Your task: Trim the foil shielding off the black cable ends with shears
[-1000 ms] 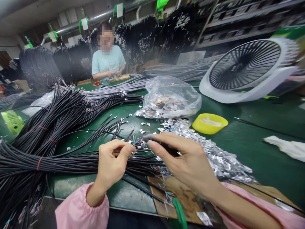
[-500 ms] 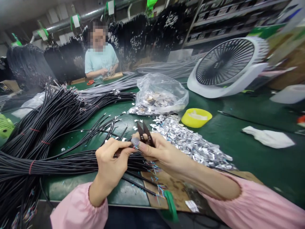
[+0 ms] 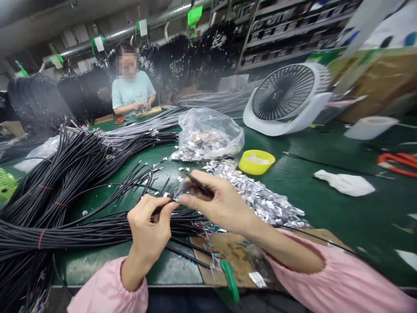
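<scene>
My left hand [image 3: 148, 228] is closed, its thumb and forefinger pinching a black cable [image 3: 159, 210] near the stripped end. Thin coloured wires [image 3: 177, 194] stick out of that end, between my two hands. Dark thread snips [image 3: 202, 186] lie inside my closed right hand [image 3: 221, 202], mostly covered by the fingers. The right thumb and a fingertip with a greyish cover meet at the wires. Below my hands, a thick bundle of black cables [image 3: 94, 230] runs across the green table [image 3: 166, 267]. Silvery foil scraps [image 3: 267, 198] are heaped beyond my right hand.
A clear plastic bag [image 3: 211, 130] of scraps, a yellow dish [image 3: 256, 162] and a white fan [image 3: 283, 98] stand farther back. Orange-handled scissors [image 3: 397, 163] lie at right. A person [image 3: 133, 93] sits across the table. A green band [image 3: 230, 281] hangs at the front edge.
The view has turned right, bringing the orange-handled scissors into sight. My right hand has rolled over, so the snips, whose blades stood up apart, now lie tilted and mostly hidden. Both hands remain together.
</scene>
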Tool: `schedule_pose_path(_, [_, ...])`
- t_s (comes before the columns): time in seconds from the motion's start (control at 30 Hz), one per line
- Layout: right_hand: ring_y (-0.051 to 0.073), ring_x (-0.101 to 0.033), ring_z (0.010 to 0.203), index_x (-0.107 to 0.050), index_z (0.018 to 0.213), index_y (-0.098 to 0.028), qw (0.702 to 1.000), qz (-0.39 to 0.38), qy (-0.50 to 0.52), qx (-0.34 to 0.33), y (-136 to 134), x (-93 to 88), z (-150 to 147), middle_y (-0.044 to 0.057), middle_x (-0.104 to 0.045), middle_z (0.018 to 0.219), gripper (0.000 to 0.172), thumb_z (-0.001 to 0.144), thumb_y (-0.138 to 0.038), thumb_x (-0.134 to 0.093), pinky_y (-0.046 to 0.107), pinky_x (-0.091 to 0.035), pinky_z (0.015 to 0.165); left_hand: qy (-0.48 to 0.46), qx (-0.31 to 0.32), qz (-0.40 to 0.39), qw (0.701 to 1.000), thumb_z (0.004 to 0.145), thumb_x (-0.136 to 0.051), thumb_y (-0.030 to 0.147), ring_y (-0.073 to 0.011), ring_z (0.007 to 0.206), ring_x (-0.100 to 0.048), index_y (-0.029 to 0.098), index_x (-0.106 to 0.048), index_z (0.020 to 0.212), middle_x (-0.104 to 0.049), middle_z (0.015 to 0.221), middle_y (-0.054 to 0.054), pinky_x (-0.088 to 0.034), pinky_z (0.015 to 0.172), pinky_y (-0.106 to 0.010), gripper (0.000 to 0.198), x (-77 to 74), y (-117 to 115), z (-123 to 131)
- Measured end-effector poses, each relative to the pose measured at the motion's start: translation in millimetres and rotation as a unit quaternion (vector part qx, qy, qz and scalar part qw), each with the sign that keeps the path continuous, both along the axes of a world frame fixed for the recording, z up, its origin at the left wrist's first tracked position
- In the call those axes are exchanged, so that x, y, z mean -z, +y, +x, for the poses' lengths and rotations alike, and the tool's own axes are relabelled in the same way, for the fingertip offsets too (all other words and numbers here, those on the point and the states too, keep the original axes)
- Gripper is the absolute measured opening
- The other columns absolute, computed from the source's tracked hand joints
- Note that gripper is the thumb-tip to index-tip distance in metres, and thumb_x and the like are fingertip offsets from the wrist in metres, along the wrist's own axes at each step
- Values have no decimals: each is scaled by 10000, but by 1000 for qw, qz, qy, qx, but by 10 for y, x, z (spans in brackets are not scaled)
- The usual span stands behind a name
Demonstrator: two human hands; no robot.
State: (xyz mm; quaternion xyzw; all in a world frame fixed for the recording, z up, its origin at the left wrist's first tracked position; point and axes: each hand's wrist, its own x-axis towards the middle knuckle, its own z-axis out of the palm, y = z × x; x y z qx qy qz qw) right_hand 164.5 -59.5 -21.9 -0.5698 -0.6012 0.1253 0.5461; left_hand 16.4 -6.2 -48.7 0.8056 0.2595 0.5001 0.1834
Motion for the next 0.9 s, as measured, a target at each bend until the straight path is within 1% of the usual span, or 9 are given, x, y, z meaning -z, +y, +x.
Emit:
schedule_pose_path(0.07, [113, -427, 530, -459, 627, -185, 1000, -6, -19, -9, -16, 5, -72, -16, -457, 598, 238, 802, -313, -558, 234, -357, 477, 10, -7, 15, 1000, 790, -608, 185, -94, 552, -552, 168, -660, 736, -624, 627, 5, -424, 520, -203, 77, 13, -11, 13])
schedule_pose_path(0.17, [129, -453, 565, -447, 654, -186, 994, 41, -90, 38, -10, 36, -133, 1, -459, 628, 176, 819, -181, -506, 243, -371, 502, 33, -21, 34, 999, 792, -603, 183, -94, 544, -554, 161, -664, 735, -628, 629, -4, -420, 513, -203, 86, 6, -39, 28])
schedule_pose_path(0.27, [146, -462, 602, -449, 703, -187, 969, 124, -172, 126, 16, 61, -89, 21, -457, 666, 155, 819, -84, -440, 256, -372, 524, 63, -25, 33, 997, 793, -594, 183, -95, 532, -549, 158, -668, 708, -628, 618, -7, -411, 507, -204, 115, -20, -66, 25])
schedule_pose_path(0.37, [151, -451, 611, -442, 703, -190, 941, 171, -168, 239, 32, 65, 14, 22, -445, 671, 155, 823, -96, -467, 262, -376, 538, 57, -26, 7, 998, 797, -590, 198, -89, 518, -541, 164, -661, 667, -614, 590, 4, -406, 505, -199, 152, -34, -70, 10])
schedule_pose_path(0.43, [135, -454, 584, -481, 732, -179, 955, 160, -150, 201, 26, 62, 53, 17, -474, 674, 117, 823, -108, -499, 247, -371, 516, 34, -24, -9, 999, 798, -594, 209, -93, 535, -551, 163, -661, 668, -625, 600, 3, -420, 528, -203, 153, -37, -59, 1])
schedule_pose_path(0.53, [114, -474, 558, -547, 780, -164, 983, 129, -114, 70, 1, 55, 35, 15, -542, 688, 76, 820, -106, -521, 225, -368, 490, 11, -13, -20, 1000, 807, -583, 221, -102, 554, -562, 164, -658, 674, -639, 614, -1, -437, 556, -214, 164, -44, -40, -7])
schedule_pose_path(0.6, [106, -467, 537, -564, 739, -161, 989, 110, -100, 13, -18, 48, 1, 3, -537, 641, 99, 824, -119, -533, 217, -361, 478, 15, -14, -19, 1000, 806, -581, 210, -102, 551, -560, 167, -655, 657, -635, 602, 3, -439, 562, -216, 172, -46, -35, -11])
schedule_pose_path(0.73, [99, -455, 531, -566, 687, -151, 989, 114, -97, -20, -44, 37, -32, -6, -504, 591, 148, 831, -129, -537, 212, -357, 482, 31, -24, -15, 999, 768, -620, 176, -100, 570, -567, 175, -670, 670, -640, 625, 10, -437, 573, -215, 110, -22, -40, -19])
schedule_pose_path(0.9, [99, -481, 561, -589, 746, -140, 986, 127, -106, -27, -61, 37, -17, 9, -544, 628, 105, 821, -103, -524, 209, -374, 504, 17, -12, -40, 999, 769, -616, 169, -86, 539, -566, 175, -655, 685, -621, 616, 22, -431, 545, -198, 93, 28, -45, -18])
